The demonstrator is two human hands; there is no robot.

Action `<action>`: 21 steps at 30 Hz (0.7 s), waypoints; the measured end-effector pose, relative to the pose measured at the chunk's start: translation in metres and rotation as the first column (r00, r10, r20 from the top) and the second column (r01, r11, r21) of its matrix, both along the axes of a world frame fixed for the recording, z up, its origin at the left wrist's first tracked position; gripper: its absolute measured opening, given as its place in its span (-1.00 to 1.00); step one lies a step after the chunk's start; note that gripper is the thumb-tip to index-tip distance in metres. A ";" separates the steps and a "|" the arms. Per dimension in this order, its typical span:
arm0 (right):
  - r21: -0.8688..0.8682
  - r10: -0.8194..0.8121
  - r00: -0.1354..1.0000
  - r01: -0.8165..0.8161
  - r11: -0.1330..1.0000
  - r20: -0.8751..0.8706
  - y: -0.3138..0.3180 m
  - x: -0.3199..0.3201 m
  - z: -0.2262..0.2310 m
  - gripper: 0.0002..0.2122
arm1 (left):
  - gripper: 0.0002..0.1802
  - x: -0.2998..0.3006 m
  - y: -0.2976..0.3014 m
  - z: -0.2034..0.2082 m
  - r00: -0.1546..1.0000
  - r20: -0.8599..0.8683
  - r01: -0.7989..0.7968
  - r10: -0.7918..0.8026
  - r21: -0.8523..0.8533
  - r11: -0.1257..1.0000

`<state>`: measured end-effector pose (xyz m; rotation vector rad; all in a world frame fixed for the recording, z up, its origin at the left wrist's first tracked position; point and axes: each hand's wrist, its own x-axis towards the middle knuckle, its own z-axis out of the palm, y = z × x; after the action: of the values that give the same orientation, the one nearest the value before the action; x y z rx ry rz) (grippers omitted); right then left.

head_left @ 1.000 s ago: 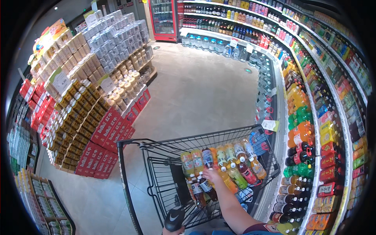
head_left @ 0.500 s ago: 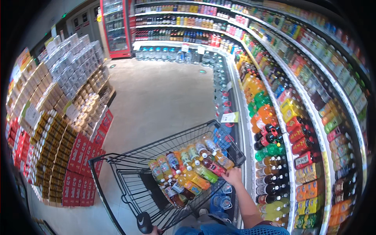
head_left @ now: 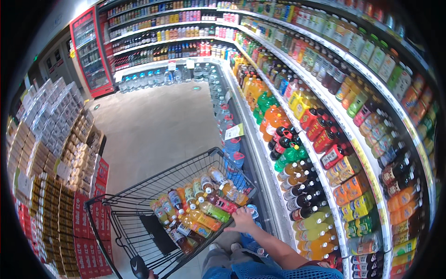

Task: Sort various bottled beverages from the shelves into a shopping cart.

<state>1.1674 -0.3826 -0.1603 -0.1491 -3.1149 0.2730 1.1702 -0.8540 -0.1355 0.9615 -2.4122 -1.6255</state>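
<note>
A black wire shopping cart [head_left: 153, 187] stands in front of me, with several bottled drinks [head_left: 197, 211] lying in rows inside. They hold orange, yellow, green, pink and dark liquids. My right hand [head_left: 241, 220] is at the cart's right rim, fingers spread, beside a pink-labelled bottle [head_left: 224, 203] and a green bottle [head_left: 213, 210]. Nothing is visible in its grasp. At the lower edge only a sliver of my left hand [head_left: 151, 275] shows, closed at the cart's handle next to its rounded black end [head_left: 138, 266]; the rest is cut off.
Shelves of bottled drinks [head_left: 320, 162] curve along the right and back. Large water bottles [head_left: 230, 151] stand along the shelf base near the cart. Stacked cans and red cartons [head_left: 88, 232] rise at the left. A red glass-door fridge [head_left: 90, 51] is at the back left. Bare floor [head_left: 153, 125] lies ahead.
My view has turned right, so the cart and shelves sit further left in the picture. My right hand's fingers have spread at the cart's rim. The bottles in the cart look unchanged.
</note>
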 end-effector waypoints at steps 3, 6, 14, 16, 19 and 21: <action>0.032 0.023 0.998 -0.021 0.999 -0.057 -0.015 0.025 -0.007 -0.22 | -0.80 -0.002 -0.033 -0.034 0.997 -0.059 0.046 -0.051 -0.096 0.994; 0.096 -0.021 1.000 0.020 0.995 0.006 -0.031 0.050 0.003 -0.26 | -0.83 -0.012 -0.035 -0.043 0.983 -0.121 0.129 -0.135 -0.050 0.990; 0.108 0.201 0.973 -0.213 0.971 0.114 -0.071 0.089 -0.054 -0.35 | -0.74 -0.008 0.084 -0.023 0.873 -0.206 0.469 -0.442 0.105 0.877; 0.047 0.248 0.931 -0.270 0.962 0.267 -0.087 0.094 -0.027 -0.36 | -0.71 0.010 0.099 -0.020 0.856 -0.230 0.496 -0.462 0.121 0.860; -0.108 0.354 0.898 -0.337 0.935 0.263 -0.110 0.104 -0.042 -0.40 | -0.67 0.053 0.119 0.001 0.839 -0.270 0.519 -0.473 0.130 0.845; -0.063 0.303 0.905 -0.298 0.952 0.299 -0.116 0.113 -0.033 -0.39 | -0.66 0.074 0.129 -0.002 0.837 -0.281 0.519 -0.470 0.130 0.845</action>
<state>1.2799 -0.4989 -0.1928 0.3273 -3.4383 0.3045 1.2446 -0.7245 -0.1371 0.1132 -2.4882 -2.0362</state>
